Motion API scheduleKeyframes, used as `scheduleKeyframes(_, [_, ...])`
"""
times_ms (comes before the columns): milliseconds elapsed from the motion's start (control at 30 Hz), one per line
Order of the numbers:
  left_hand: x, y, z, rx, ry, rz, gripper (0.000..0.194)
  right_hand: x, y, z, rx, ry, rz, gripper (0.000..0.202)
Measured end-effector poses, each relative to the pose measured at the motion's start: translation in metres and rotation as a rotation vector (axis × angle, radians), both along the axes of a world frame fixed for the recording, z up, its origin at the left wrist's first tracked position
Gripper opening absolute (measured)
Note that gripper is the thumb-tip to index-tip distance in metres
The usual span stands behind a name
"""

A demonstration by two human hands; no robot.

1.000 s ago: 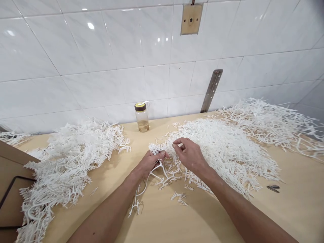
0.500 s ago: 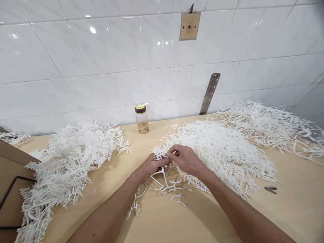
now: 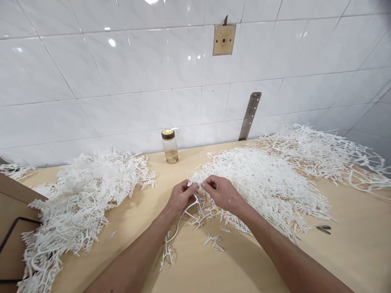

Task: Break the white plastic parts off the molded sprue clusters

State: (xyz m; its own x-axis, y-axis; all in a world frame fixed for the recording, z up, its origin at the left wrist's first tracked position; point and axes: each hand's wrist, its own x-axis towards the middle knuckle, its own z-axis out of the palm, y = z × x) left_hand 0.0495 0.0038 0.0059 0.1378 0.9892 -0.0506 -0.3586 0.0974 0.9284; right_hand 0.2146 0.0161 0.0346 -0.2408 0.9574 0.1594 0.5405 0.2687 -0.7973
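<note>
Head view: both hands meet at a white branched sprig

Nearest, two bare forearms reach over the wooden tabletop (image 3: 244, 268). The left hand (image 3: 180, 197) grips the white branched sprig (image 3: 200, 211) between thumb and fingers; its forked stems hang below that hand toward the tabletop. The right hand (image 3: 221, 192) is closed to a pinch beside the sprig's upper tips; whether a strand is caught there is too small to tell.

Small white offcuts (image 3: 215, 242) lie just in front of the hands, and a small dark metal tool (image 3: 324, 229) lies toward the right. A brown panel (image 3: 14, 203) with a black bar stands at the left edge.

Beyond, a heaped white pile (image 3: 82, 195) spreads on the left, a finer white pile (image 3: 262, 183) on the right, and longer branched pieces (image 3: 324, 156) behind it.

Farther back, a clear bottle (image 3: 171, 150) with a dark-and-yellow lid holds some amber liquid; any lettering on it cannot be made out. A perforated metal strip (image 3: 250, 116) leans against the tiled wall (image 3: 122, 114), below a yellowed square plate (image 3: 224, 40).
</note>
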Motion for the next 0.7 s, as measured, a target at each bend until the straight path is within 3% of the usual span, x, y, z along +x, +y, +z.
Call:
scheduleKeyframes(167, [-0.0036, 0.0030, -0.0058, 0.066, 0.110, 0.151, 0.039, -0.0070, -0.0059, 0.0008, -0.035, 0.015, 0.034, 0.019])
scheduleKeyframes(300, [-0.0064, 0.0051, -0.0060, 0.126, 0.234, 0.199, 0.036, -0.0073, -0.0063, 0.0009, -0.046, 0.016, 0.029, 0.020])
scheduleKeyframes(433, [-0.0065, 0.0041, -0.0015, 0.185, 0.296, 0.163, 0.034, -0.0035, -0.0023, -0.0014, -0.019, 0.035, 0.008, 0.020])
scheduleKeyframes(600, [-0.0061, 0.0026, -0.0007, 0.073, 0.188, 0.017, 0.039, -0.0029, -0.0016, -0.0035, 0.081, 0.008, -0.038, 0.021])
scheduleKeyframes(700, [-0.0058, 0.0030, -0.0013, 0.033, 0.130, -0.005, 0.041, -0.0048, -0.0035, -0.0045, 0.106, -0.006, -0.027, 0.021])
